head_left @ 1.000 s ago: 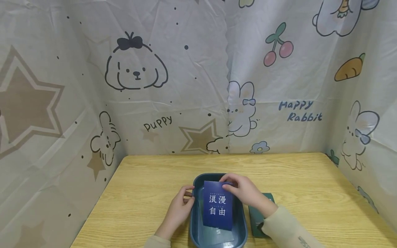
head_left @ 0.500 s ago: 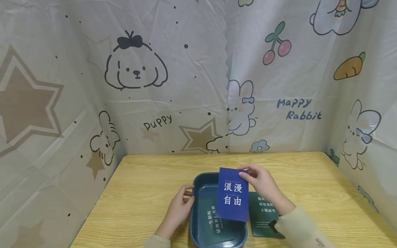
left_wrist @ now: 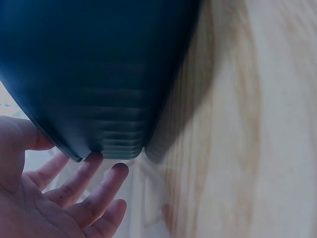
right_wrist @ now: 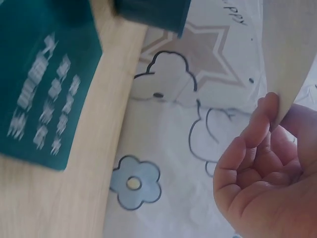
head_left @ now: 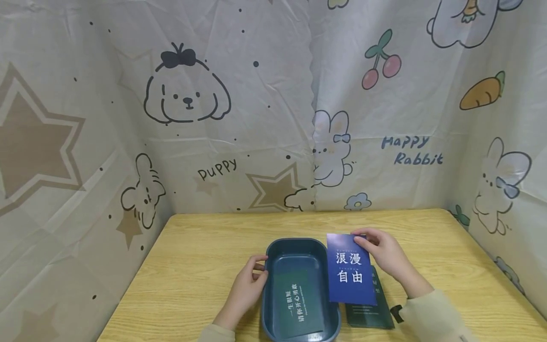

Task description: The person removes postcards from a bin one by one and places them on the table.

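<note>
Pinching the blue card (head_left: 351, 270) above the green card (head_left: 370, 311), right hand (head_left: 386, 256); left hand (head_left: 245, 287), fingers relaxed, touches the tray (head_left: 268, 294).

A tray (head_left: 269, 304) is set on the table (head_left: 196, 266) near its front edge, a card (head_left: 297, 304) lying inside it; at the tray's left wall the left hand (head_left: 245, 289) is placed; just right of the tray a second card (head_left: 350, 270) is held by the right hand (head_left: 386, 254), above a third card (head_left: 376, 313) lying on the table; a curtain (head_left: 256, 118) is hung behind.
</note>
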Demonstrator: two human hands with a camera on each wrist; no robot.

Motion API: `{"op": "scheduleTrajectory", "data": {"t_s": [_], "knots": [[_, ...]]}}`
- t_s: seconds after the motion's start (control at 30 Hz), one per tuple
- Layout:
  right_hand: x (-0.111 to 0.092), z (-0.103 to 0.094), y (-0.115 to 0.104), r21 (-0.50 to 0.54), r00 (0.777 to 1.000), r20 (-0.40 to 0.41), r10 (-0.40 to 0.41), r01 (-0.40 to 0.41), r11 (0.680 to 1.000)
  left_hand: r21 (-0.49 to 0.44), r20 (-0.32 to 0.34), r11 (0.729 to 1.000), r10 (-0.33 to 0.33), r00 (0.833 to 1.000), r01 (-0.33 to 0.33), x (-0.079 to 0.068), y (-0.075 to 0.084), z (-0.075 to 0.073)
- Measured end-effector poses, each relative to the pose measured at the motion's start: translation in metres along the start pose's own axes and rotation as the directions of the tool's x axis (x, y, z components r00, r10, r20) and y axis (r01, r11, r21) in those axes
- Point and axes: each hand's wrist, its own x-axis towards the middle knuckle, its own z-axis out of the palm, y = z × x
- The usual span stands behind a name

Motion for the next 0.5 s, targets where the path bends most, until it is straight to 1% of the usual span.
{"op": "scheduleTrajectory", "data": {"t_s": [0.23,0.37,0.5], "knots": [[-0.005,-0.009,0.016,-0.036,1.000,0.006,0.010,-0.010,0.999,-0.004,0.002,1.000,0.007,1.000,-0.007,0.001,-0.001,0.000],[-0.006,-0.012,0.024,-0.059,1.000,0.017,0.018,-0.016,0.998,-0.002,0.008,1.000,-0.005,1.000,0.005,0.001,-0.001,0.000],[-0.005,-0.014,0.033,-0.074,0.999,0.033,0.008,-0.006,0.997,-0.003,0.011,1.000,-0.006,1.000,0.006,0.001,-0.001,0.000]]}}
